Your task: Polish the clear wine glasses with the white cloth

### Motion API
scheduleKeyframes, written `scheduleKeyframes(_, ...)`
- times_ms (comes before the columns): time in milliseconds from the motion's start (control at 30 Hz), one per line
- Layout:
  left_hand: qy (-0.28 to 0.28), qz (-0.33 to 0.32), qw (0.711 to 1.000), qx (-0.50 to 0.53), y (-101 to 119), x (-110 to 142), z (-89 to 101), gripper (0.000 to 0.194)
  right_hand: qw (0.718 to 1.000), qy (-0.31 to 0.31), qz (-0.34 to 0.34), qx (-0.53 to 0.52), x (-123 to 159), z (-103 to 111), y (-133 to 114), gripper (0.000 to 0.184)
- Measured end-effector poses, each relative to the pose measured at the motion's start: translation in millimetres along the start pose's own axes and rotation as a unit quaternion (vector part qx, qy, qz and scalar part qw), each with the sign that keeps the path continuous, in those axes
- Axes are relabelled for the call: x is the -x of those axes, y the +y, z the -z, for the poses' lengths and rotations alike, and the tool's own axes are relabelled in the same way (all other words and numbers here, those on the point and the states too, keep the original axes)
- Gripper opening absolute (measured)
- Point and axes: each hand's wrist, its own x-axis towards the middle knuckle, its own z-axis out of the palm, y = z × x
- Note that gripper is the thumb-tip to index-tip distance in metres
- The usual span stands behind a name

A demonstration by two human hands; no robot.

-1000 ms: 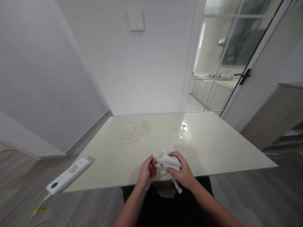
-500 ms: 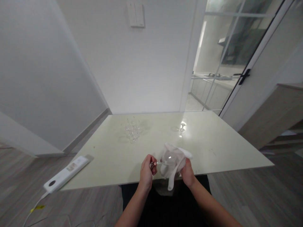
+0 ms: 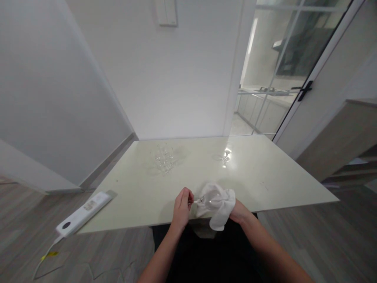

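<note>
A clear stemmed wine glass point(image 3: 212, 200) lies sideways over the table's near edge, its bowl toward the right. My left hand point(image 3: 182, 205) is closed around the foot end of its stem. A white cloth point(image 3: 221, 217) wraps the far side of the bowl and drapes down in front. My right hand point(image 3: 238, 211) is at the cloth's right end, its fingers hidden under the fabric and closed on it against the bowl.
On the pale table point(image 3: 138, 196), several clear glasses point(image 3: 165, 158) stand in a cluster at the back left. A single small stemmed glass point(image 3: 226, 156) stands at the back right. A white power strip point(image 3: 84, 214) with a cord lies at the left edge.
My right hand has shifted further behind the cloth, which now covers its fingers and more of the bowl's right end. My left hand keeps hold of the stem. The view has tilted slightly.
</note>
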Motion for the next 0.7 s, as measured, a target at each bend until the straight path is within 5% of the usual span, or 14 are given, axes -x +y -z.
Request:
scheduleKeyframes(300, -0.084, -0.097, 0.982, -0.139, 13.6, 5.3, 4.7, 0.040, 0.981, -0.061, 0.048, 0.176, -0.7, 6.8, -5.8, 0.008)
scheduleKeyframes(567, -0.069, -0.071, 0.988, -0.115, -5.3, -4.0, 4.4, 0.044, 0.959, -0.103, 0.082, 0.253, -3.7, 14.2, -6.7, 0.015)
scheduleKeyframes(700, -0.069, -0.052, 0.993, -0.086, -9.2, -3.0, 2.5, 0.045, 0.969, -0.132, 0.033, 0.208, -1.6, 20.2, -0.6, 0.018)
